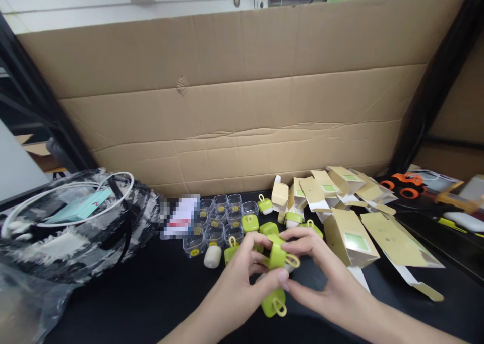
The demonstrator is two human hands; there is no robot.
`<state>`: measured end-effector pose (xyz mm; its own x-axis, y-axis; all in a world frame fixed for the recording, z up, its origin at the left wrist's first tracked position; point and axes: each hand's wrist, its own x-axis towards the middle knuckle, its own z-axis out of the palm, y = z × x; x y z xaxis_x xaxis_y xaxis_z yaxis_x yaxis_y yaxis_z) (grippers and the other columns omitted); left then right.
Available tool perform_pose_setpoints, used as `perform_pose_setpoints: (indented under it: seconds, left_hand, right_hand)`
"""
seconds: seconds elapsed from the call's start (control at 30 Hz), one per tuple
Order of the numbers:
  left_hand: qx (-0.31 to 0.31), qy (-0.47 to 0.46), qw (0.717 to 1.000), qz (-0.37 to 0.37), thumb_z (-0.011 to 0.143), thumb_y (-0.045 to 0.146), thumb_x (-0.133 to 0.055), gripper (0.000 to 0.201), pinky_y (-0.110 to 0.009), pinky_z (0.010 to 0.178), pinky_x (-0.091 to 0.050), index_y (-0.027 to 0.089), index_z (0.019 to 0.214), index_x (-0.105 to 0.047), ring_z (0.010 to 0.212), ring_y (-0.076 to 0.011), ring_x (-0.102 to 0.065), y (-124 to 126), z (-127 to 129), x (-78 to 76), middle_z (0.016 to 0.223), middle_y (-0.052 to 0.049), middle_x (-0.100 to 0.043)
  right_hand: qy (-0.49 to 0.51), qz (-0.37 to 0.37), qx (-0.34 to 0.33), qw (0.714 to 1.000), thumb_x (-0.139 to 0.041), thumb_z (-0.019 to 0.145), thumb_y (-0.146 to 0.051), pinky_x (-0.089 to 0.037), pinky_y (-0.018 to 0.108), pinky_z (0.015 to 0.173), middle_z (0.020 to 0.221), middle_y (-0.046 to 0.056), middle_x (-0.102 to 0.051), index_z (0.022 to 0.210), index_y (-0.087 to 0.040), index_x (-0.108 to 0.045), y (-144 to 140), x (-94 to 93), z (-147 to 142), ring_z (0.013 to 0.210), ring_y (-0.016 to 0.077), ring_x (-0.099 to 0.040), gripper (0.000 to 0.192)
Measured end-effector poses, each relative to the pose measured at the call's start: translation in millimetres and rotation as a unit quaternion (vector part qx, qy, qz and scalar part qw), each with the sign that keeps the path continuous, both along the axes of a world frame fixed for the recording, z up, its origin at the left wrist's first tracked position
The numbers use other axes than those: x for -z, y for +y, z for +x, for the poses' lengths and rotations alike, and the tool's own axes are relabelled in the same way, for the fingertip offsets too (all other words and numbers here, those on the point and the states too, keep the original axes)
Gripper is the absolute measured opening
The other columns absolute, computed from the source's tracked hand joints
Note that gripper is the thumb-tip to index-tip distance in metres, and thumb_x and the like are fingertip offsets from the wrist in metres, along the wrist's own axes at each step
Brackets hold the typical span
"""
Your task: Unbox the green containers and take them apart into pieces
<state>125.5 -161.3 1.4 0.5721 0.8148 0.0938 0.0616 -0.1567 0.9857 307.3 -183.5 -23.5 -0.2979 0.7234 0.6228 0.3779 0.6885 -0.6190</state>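
Both hands grip one small lime-green case (278,251) with a pale yellow loop. My left hand (245,273) pinches it from the left, thumb below and fingers behind. My right hand (315,268) closes on its right side, and a whitish part shows beneath the green there. Just under the hands lies another green case (273,302) with a loop, partly covered by my left thumb. Behind the hands are several more green pieces, among them a green case (250,223). A cream-white rounded piece (213,257) rests on the black table, left of my left hand.
Several clear plastic boxes (194,243) with yellow stickers stand left of centre. Opened cardboard boxes (350,238) spread over the right side. An orange toy truck (406,184) sits at the far right. A black-and-white bag (143,208) is on the left. A cardboard panel (242,102) rises behind.
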Motion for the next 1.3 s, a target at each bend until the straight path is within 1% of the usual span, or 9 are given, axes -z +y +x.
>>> perform_pose_setpoints:
  seconds: [0.17, 0.4, 0.57, 0.83, 0.97, 1.0, 1.1, 1.2, 1.3]
  left_hand:
    - [-0.017, -0.091, 0.992, -0.082, 0.076, 0.027, -0.068, 0.021, -0.030, 0.086, -0.046, 0.020, 0.094, -0.059, 0.095, -0.0181, -0.060, 1.3, -5.1, 7.9, 0.094, -0.002, -0.065]
    - [-0.040, -0.103, 0.994, -0.006, 0.075, 0.030, -0.068, 0.013, -0.030, 0.085, -0.049, 0.022, 0.085, -0.071, 0.101, -0.0222, -0.058, -2.6, -7.9, 10.5, 0.107, -0.005, -0.058]
    - [-0.068, -0.108, 0.992, 0.011, 0.077, 0.027, -0.066, 0.013, -0.027, 0.078, -0.051, 0.025, 0.088, -0.071, 0.085, -0.0164, -0.061, 1.1, -8.2, 16.2, 0.100, -0.004, -0.057]
    - [-0.050, -0.004, 0.987, 0.154, 0.075, 0.015, -0.064, 0.013, -0.022, 0.073, -0.050, 0.022, 0.085, -0.068, 0.081, -0.0148, -0.059, 0.0, -12.9, 21.0, 0.094, -0.003, -0.060]
    - [-0.063, 0.013, 0.984, 0.168, 0.075, 0.014, -0.063, 0.007, -0.021, 0.068, -0.050, 0.019, 0.079, -0.065, 0.077, -0.0142, -0.060, -1.2, -11.8, 17.2, 0.089, -0.003, -0.060]
    - [-0.066, 0.019, 0.983, 0.168, 0.075, 0.014, -0.062, 0.006, -0.021, 0.069, -0.050, 0.019, 0.079, -0.064, 0.077, -0.0146, -0.060, -2.0, -10.9, 16.0, 0.089, -0.004, -0.060]
    - [-0.065, 0.047, 0.979, 0.188, 0.073, 0.010, -0.061, 0.009, -0.023, 0.072, -0.049, 0.018, 0.076, -0.061, 0.080, -0.0158, -0.060, -5.8, -7.9, 11.8, 0.087, -0.003, -0.060]
    - [-0.059, 0.054, 0.972, 0.220, 0.070, 0.004, -0.058, 0.015, -0.025, 0.078, -0.047, 0.018, 0.075, -0.058, 0.086, -0.0162, -0.060, -9.5, -6.2, 8.0, 0.090, -0.003, -0.061]
    - [-0.065, 0.058, 0.967, 0.240, 0.071, 0.008, -0.059, 0.011, -0.028, 0.081, -0.046, 0.018, 0.073, -0.056, 0.089, -0.0171, -0.059, -9.4, -6.5, 6.3, 0.093, -0.004, -0.059]
  right_hand:
    - [0.067, -0.096, -0.065, 0.991, -0.055, 0.084, -0.014, -0.051, 0.027, 0.083, 0.117, 0.003, -0.044, 0.117, -0.032, -0.043, -3.3, -5.0, -0.1, 0.091, 0.0122, -0.059, 0.039]
    - [0.125, -0.163, -0.036, 0.978, -0.060, 0.084, -0.026, -0.051, 0.026, 0.076, 0.093, 0.002, -0.056, 0.093, -0.022, -0.056, 3.0, -3.2, 0.3, 0.082, 0.0133, -0.059, 0.011]
    - [0.149, -0.252, -0.053, 0.955, -0.063, 0.082, -0.032, -0.050, 0.024, 0.063, 0.073, 0.002, -0.063, 0.079, -0.017, -0.063, 1.6, -4.7, -1.1, 0.067, 0.0133, -0.061, 0.016]
    - [0.063, -0.148, -0.050, 0.986, -0.060, 0.083, -0.025, -0.048, 0.023, 0.061, 0.067, 0.003, -0.063, 0.064, -0.015, -0.063, -5.1, -4.8, -1.7, 0.064, 0.0137, -0.060, 0.022]
    - [0.054, -0.134, -0.049, 0.988, -0.066, 0.079, -0.031, -0.051, 0.021, 0.061, 0.072, 0.002, -0.064, 0.079, -0.017, -0.065, -3.4, -4.2, 1.6, 0.065, 0.0126, -0.062, 0.014]
    - [0.041, -0.117, -0.051, 0.991, -0.071, 0.075, -0.035, -0.052, 0.022, 0.065, 0.078, 0.002, -0.064, 0.093, -0.019, -0.063, -3.8, -5.5, 2.4, 0.070, 0.0136, -0.063, 0.025]
    - [-0.073, 0.039, -0.045, 0.996, -0.077, 0.066, -0.039, -0.053, 0.029, 0.077, 0.105, 0.009, -0.059, 0.126, -0.023, -0.046, -7.0, -11.3, 2.1, 0.092, 0.0203, -0.061, 0.069]
    - [-0.198, 0.222, 0.003, 0.955, -0.066, 0.079, -0.023, -0.053, 0.032, 0.072, 0.102, 0.011, -0.060, 0.119, -0.021, -0.052, -10.0, -14.9, -2.1, 0.088, 0.0218, -0.061, 0.042]
    - [-0.200, 0.233, 0.018, 0.952, -0.058, 0.078, -0.012, -0.052, 0.029, 0.070, 0.096, 0.009, -0.060, 0.114, -0.017, -0.052, -11.0, -15.3, -4.1, 0.084, 0.0193, -0.060, 0.036]
